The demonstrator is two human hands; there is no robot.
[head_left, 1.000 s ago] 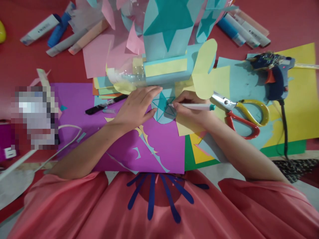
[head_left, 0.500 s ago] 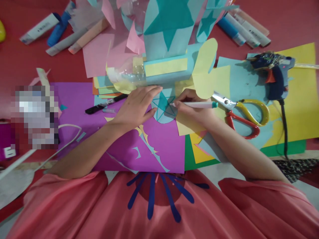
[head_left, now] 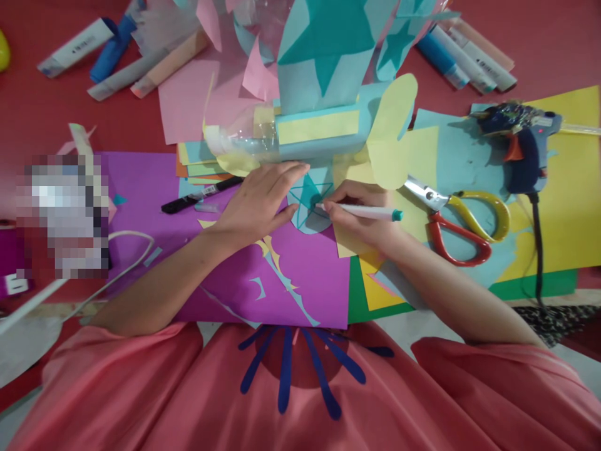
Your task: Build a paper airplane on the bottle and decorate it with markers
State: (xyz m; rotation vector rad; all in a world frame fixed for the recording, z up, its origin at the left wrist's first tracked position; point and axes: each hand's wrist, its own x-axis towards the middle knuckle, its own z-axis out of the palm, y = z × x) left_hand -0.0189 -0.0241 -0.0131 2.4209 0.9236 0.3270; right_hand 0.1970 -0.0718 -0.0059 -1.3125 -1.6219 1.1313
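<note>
A rounded light-blue paper piece (head_left: 305,219) bears a star outline, partly coloured teal. My left hand (head_left: 263,200) lies flat with fingers stretched over its left edge. In my right hand (head_left: 359,210) is a white marker (head_left: 375,212) with a teal end, its tip on the star. Just beyond the hands lies a clear plastic bottle (head_left: 241,134) wrapped in blue paper with a yellow strip (head_left: 319,126). A yellow rounded paper shape (head_left: 392,138) rests at the bottle's right end.
Scissors (head_left: 457,219) with red and yellow handles lie right of my right hand, a glue gun (head_left: 528,150) farther right. A black pen (head_left: 188,202) sits left on purple paper (head_left: 141,181). Several markers (head_left: 77,47) lie at the back left, others (head_left: 469,56) back right.
My right hand and the marker have shifted slightly down and left over the star. Its teal colouring looks a little larger. My left hand stays nearly in place.
</note>
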